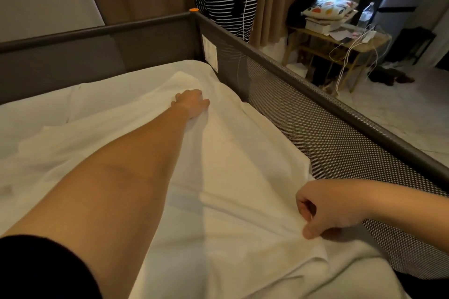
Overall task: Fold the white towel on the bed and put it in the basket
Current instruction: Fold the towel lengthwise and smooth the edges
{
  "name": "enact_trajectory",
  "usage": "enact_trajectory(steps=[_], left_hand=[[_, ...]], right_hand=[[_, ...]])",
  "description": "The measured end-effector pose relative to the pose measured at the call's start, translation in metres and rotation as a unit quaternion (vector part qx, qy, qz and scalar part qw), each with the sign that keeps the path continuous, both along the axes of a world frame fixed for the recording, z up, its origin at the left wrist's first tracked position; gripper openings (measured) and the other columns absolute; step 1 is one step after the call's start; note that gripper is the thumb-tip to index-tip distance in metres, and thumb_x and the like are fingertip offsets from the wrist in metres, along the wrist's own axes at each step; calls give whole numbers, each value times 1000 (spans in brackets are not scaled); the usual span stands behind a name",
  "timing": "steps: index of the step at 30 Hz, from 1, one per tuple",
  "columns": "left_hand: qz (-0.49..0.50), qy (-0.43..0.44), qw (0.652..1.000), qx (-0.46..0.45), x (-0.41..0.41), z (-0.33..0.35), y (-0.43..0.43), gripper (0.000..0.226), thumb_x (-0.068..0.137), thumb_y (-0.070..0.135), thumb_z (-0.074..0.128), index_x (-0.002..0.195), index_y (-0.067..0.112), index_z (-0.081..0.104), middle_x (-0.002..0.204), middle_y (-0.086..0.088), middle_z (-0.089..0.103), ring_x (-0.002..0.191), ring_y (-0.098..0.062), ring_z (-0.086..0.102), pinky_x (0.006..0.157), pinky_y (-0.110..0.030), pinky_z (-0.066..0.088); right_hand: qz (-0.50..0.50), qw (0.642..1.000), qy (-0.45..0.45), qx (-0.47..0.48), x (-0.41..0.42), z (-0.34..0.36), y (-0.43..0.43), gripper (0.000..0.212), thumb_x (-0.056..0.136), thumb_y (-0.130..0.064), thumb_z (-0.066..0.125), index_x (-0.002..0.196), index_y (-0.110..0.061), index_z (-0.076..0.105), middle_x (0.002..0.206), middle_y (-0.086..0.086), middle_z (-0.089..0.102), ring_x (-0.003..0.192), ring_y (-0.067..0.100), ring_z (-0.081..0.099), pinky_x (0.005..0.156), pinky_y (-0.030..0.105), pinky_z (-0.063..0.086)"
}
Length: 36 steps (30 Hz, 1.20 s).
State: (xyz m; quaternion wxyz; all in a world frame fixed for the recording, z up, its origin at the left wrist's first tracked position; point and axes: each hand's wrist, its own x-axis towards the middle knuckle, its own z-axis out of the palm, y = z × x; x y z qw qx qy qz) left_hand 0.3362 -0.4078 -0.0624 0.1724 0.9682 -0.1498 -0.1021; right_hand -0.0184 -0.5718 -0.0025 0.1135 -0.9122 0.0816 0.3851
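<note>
While the white towel (230, 165) lies spread on the bed (48, 109) beside the mesh rail (340, 133), its long axis runs between 2 grips: left hand (192, 102) clenched on the far end, right hand (325, 209) pinching the near edge.

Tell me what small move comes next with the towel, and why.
Probably bring the left hand, gripping the far end of the towel, back toward the right hand, which pinches the near edge. The towel lies spread flat along the mesh rail, so this would make the first fold.
</note>
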Motion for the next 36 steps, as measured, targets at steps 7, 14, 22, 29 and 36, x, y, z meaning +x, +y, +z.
enact_trajectory(steps=[7, 14, 22, 29, 36], left_hand=[[4, -4, 998, -61, -6, 12, 30, 58, 105, 50, 48, 157, 26, 41, 162, -9, 40, 145, -37, 40, 123, -49, 31], [-7, -48, 997, -57, -22, 51, 101, 57, 104, 48, 52, 154, 22, 46, 161, -7, 44, 144, -34, 44, 120, -42, 33], [39, -64, 995, -67, -55, 105, 228, 58, 106, 46, 52, 156, 19, 43, 160, -7, 45, 138, -32, 51, 111, -38, 42], [116, -61, 990, -52, -75, 99, 363, 54, 105, 44, 54, 152, 18, 50, 157, -8, 49, 138, -31, 51, 113, -38, 40], [190, -6, 977, -99, -75, 56, 443, 54, 101, 47, 60, 147, 17, 54, 149, -9, 57, 128, -30, 59, 110, -36, 42]], right_hand=[[-20, 993, -120, -2, 5, 13, 4, 28, 81, -48, 84, 99, -30, 70, 93, -10, 73, 82, 8, 68, 68, 25, 54], [4, 982, -187, 13, 12, 28, 33, 26, 87, -48, 80, 106, -37, 65, 103, -15, 69, 89, 8, 69, 84, 33, 60], [89, 970, -218, 64, 22, 47, 121, 30, 94, -49, 75, 120, -38, 63, 118, -19, 62, 101, 4, 64, 79, 19, 52], [150, 960, -205, 121, 26, 50, 221, 34, 95, -46, 75, 126, -37, 66, 125, -17, 63, 107, 8, 66, 95, 26, 57], [216, 945, -196, 145, 30, 34, 324, 41, 96, -51, 72, 132, -36, 63, 120, -19, 59, 109, 8, 66, 94, 29, 56]])
